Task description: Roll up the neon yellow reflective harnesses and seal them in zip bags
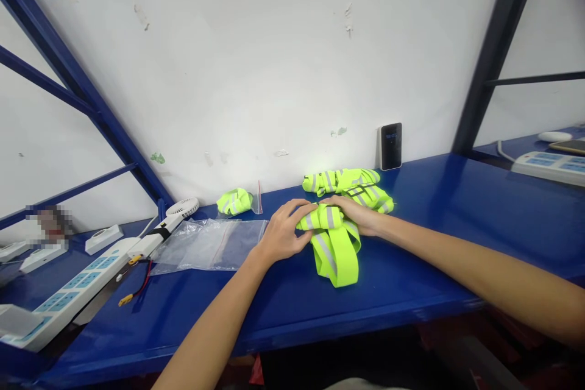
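Between my two hands lies a yellow-green reflective strap [336, 256] with silver stripes, partly rolled up, its loose loop hanging toward the table's front. My left hand [287, 230] grips the left end of the roll, thumb below and fingers over the top. At the other end my right hand [355, 213] holds the roll, its fingers partly hidden behind it. Just behind my hands are a rolled reflective strap bundle [340, 180] against the wall and another bundle [372, 198] with dark edging, close to my right hand.
On the blue table [425, 207], clear plastic bags [210, 247] lie left of my hands. Behind them a reflective bundle [234, 202] sits in a small zip bag. A white fan [183, 207], power strip [77, 286] and wired connector [137, 283] are leftward. A dark-screened device [390, 146] leans on the wall.
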Demonstrator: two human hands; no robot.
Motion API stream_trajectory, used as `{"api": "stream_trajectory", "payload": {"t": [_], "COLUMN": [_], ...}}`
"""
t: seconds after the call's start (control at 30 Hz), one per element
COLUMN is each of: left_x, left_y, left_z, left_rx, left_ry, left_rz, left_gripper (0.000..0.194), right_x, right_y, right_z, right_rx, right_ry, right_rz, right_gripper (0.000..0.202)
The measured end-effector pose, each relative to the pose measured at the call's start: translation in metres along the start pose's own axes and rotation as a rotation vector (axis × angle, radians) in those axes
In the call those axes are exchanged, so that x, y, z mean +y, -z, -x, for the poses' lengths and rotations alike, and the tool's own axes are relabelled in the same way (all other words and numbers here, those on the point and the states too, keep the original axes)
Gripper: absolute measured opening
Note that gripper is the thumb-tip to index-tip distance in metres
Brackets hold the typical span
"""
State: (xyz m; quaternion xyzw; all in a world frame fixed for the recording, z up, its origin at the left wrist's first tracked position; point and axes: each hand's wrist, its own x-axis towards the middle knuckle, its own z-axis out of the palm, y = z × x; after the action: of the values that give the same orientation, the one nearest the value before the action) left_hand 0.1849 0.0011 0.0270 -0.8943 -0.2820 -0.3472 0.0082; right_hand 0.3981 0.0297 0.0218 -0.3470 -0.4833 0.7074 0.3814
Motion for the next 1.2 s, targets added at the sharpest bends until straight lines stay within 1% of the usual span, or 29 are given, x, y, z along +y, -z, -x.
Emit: {"api": "stream_trajectory", "payload": {"t": [0.03, 0.07, 0.1, 0.13, 0.2, 0.27, 0.3, 0.37, 0.43, 0.47, 0.53, 0.6, 0.67, 0.73, 0.77, 0.83, 0.93, 1.0, 1.1, 1.13, 1.2], "left_x": [0.000, -0.001, -0.002, -0.003, -0.008, -0.015, -0.017, -0.021, -0.022, -0.021, -0.017, -0.013, -0.010, -0.008, -0.008, -0.008, -0.011, -0.012, -0.015, -0.015, -0.016], "left_y": [-0.001, -0.001, -0.002, -0.004, -0.008, -0.013, -0.015, -0.019, -0.021, -0.021, -0.021, -0.021, -0.021, -0.021, -0.021, -0.021, -0.018, -0.016, -0.014, -0.014, -0.016], "left_z": [0.000, -0.001, -0.001, -0.001, -0.001, -0.002, -0.002, -0.003, -0.005, -0.006, -0.007, -0.007, -0.007, -0.007, -0.007, -0.006, -0.004, -0.003, -0.002, -0.001, 0.000], "left_rx": [0.027, 0.067, 0.113, 0.165, 0.265, 0.343, 0.379, 0.422, 0.426, 0.411, 0.362, 0.315, 0.275, 0.241, 0.230, 0.219, 0.161, 0.095, 0.037, 0.023, 0.010], "left_ry": [0.023, 0.065, 0.129, 0.212, 0.400, 0.556, 0.614, 0.703, 0.768, 0.793, 0.836, 0.877, 0.906, 0.920, 0.918, 0.902, 0.841, 0.811, 0.761, 0.723, 0.602], "left_rz": [0.029, 0.066, 0.116, 0.181, 0.341, 0.485, 0.533, 0.597, 0.665, 0.705, 0.779, 0.829, 0.854, 0.874, 0.899, 1.001, 1.196, 1.261, 1.254, 1.235, 1.159], "left_gripper": [0.043, 0.040, 0.038, 0.036, 0.037, 0.038, 0.039, 0.038, 0.035, 0.034, 0.034, 0.035, 0.036, 0.036, 0.035, 0.036, 0.044, 0.053, 0.062, 0.061, 0.057], "right_x": [0.001, 0.002, 0.003, 0.004, 0.006, 0.006, 0.005, 0.002, -0.001, -0.002, -0.003, -0.002, 0.000, 0.001, 0.000, -0.002, -0.004, -0.003, 0.000, 0.001, 0.002], "right_y": [-0.001, -0.001, 0.000, 0.001, 0.004, 0.007, 0.007, 0.007, 0.007, 0.006, 0.006, 0.008, 0.010, 0.012, 0.012, 0.012, 0.007, 0.004, 0.001, 0.001, 0.001], "right_z": [0.000, 0.000, -0.001, -0.001, -0.003, -0.002, -0.001, 0.003, 0.007, 0.009, 0.011, 0.010, 0.007, 0.005, 0.005, 0.006, 0.010, 0.011, 0.008, 0.006, 0.002], "right_rx": [-0.018, -0.024, -0.015, 0.008, 0.059, 0.107, 0.134, 0.152, 0.114, 0.077, 0.010, -0.021, -0.008, 0.040, 0.056, 0.046, 0.043, 0.102, 0.197, 0.209, 0.226], "right_ry": [-0.014, 0.003, 0.055, 0.137, 0.360, 0.572, 0.653, 0.771, 0.852, 0.878, 0.893, 0.883, 0.891, 0.922, 0.944, 0.976, 0.968, 0.908, 0.720, 0.658, 0.578], "right_rz": [0.022, 0.081, 0.181, 0.321, 0.654, 0.881, 0.923, 0.940, 1.004, 1.066, 1.193, 1.267, 1.302, 1.336, 1.348, 1.328, 1.181, 1.080, 0.897, 0.810, 0.621], "right_gripper": [0.022, 0.027, 0.031, 0.033, 0.034, 0.029, 0.032, 0.051, 0.068, 0.072, 0.071, 0.064, 0.056, 0.051, 0.048, 0.042, 0.031, 0.027, 0.028, 0.030, 0.031]}}
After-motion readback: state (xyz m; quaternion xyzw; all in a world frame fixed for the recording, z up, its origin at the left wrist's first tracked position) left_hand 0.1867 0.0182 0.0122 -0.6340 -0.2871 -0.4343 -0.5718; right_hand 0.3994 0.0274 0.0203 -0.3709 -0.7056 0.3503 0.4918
